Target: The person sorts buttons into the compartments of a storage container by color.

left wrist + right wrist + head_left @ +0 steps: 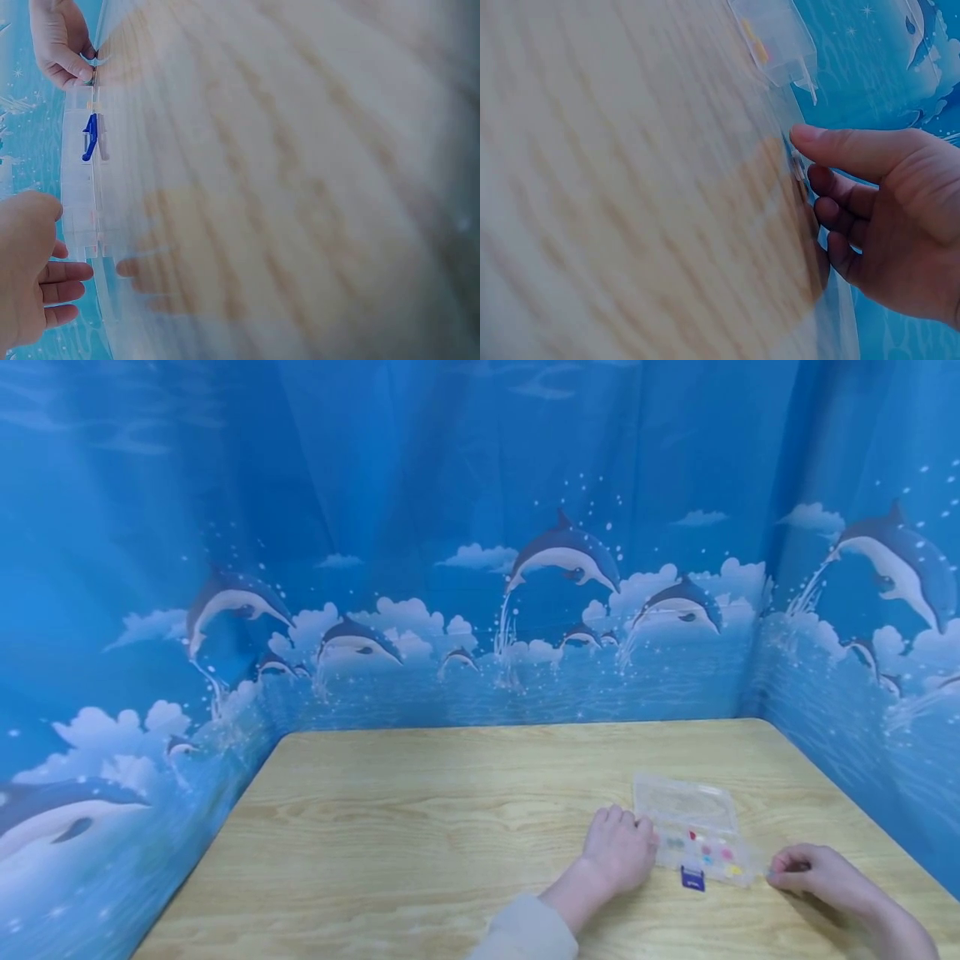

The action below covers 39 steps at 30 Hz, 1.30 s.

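A clear plastic compartment box (708, 857) lies on the table, its transparent lid (686, 802) folded back. Small red, pink, yellow, blue and greenish pieces sit in its compartments. At the front edge is a dark-blue tab (693, 878) with pale marks, also seen as a blue piece (90, 138) in the left wrist view. My left hand (621, 850) rests at the box's left end, fingers loosely extended. To the right of the box, my right hand (821, 877) pinches a tiny pale piece (798, 166) between thumb and index finger, low over the table; its kind is unclear.
The wood-grain table (420, 843) extends to the left and behind the box. Blue curtains (420, 527) printed with dolphins and clouds hang along its back and sides. The table's right edge runs close beyond my right hand.
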Tool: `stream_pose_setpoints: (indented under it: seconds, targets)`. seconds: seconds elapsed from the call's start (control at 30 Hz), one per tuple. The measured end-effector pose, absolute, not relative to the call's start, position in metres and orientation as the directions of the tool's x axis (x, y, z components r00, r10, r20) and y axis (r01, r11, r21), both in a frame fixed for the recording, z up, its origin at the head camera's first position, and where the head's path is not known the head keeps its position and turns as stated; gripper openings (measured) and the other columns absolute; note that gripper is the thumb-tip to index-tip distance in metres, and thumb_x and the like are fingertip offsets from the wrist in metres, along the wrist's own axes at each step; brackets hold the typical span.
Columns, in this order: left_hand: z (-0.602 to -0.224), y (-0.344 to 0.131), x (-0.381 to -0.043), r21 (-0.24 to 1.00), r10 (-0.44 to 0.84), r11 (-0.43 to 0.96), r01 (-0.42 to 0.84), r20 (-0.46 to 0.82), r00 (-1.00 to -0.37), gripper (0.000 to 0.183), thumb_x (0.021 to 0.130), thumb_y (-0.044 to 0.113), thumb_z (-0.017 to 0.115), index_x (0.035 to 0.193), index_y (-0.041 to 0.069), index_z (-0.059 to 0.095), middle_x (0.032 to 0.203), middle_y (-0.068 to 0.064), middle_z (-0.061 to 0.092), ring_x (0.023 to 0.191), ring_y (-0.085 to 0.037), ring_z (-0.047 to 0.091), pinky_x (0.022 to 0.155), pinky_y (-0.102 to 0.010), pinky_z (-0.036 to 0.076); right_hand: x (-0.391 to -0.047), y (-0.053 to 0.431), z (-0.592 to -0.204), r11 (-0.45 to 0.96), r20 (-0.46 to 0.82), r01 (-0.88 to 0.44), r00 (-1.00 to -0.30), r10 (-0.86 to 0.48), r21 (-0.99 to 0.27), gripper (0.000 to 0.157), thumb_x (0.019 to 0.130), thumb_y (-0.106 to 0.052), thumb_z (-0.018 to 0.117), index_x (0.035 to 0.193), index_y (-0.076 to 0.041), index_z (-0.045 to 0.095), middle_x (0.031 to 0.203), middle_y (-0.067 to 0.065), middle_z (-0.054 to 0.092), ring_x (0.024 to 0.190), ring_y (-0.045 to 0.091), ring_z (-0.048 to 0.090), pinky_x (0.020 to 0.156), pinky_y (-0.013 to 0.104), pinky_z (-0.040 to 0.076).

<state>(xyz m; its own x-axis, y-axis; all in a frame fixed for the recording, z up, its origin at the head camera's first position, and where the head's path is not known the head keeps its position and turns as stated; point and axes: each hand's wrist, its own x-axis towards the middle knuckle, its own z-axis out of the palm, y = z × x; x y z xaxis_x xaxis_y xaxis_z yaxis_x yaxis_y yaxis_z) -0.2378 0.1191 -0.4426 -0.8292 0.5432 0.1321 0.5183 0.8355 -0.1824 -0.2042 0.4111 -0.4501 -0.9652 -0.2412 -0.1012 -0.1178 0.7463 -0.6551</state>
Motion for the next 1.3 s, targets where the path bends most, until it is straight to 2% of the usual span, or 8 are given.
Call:
stream_pose_setpoints:
  seconds: [0.27,0.7,1.03,1.3]
  targets:
    - [-0.445,0.121,-0.236,-0.181,0.544,0.834,0.521,0.123,-0.83,0.028,0.097,0.048,0.036,0.107,0.028,0.053,0.09,0.01,0.052,0.081,-0.007,0.041,0.077,-0.024,0.035,-0.201,0.41,-0.448,0.794,-0.103,-0.013,-0.99,-0.095,-0.607,0.017,0.087,-0.019,0.064,0.089,-0.002,0.063,0.084,-0.001,0.058,0.07,0.002,0.042,0.063,0.023,0.037]
    - [-0.445,0.121,-0.233,-0.189,0.549,0.831,0.524,0.127,-0.826,0.028,0.096,0.049,0.038,0.107,0.028,0.053,0.089,0.011,0.051,0.079,-0.007,0.04,0.075,-0.023,0.034,-0.198,0.412,-0.449,0.725,-0.036,-0.024,-0.997,-0.067,-0.689,0.017,0.09,-0.017,0.059,0.089,0.0,0.059,0.077,-0.006,0.053,0.067,0.002,0.041,0.058,0.024,0.035]
    - [-0.443,0.12,-0.234,-0.189,0.546,0.833,0.52,0.129,-0.828,0.029,0.096,0.049,0.038,0.108,0.027,0.053,0.091,0.01,0.052,0.081,-0.006,0.041,0.078,-0.023,0.034,-0.199,0.41,-0.439,0.681,-0.019,0.002,-1.0,-0.016,-0.732,0.023,0.092,-0.02,0.057,0.097,0.003,0.059,0.088,-0.014,0.057,0.08,-0.006,0.046,0.066,0.021,0.04]
    - [-0.444,0.119,-0.237,-0.187,0.543,0.836,0.516,0.139,-0.828,0.029,0.096,0.049,0.037,0.109,0.027,0.053,0.09,0.01,0.052,0.079,-0.006,0.04,0.077,-0.023,0.034,-0.204,0.409,-0.434,0.629,-0.048,0.028,-0.999,-0.015,-0.777,0.025,0.094,-0.022,0.056,0.097,0.003,0.058,0.092,-0.023,0.052,0.082,-0.009,0.046,0.068,0.022,0.042]
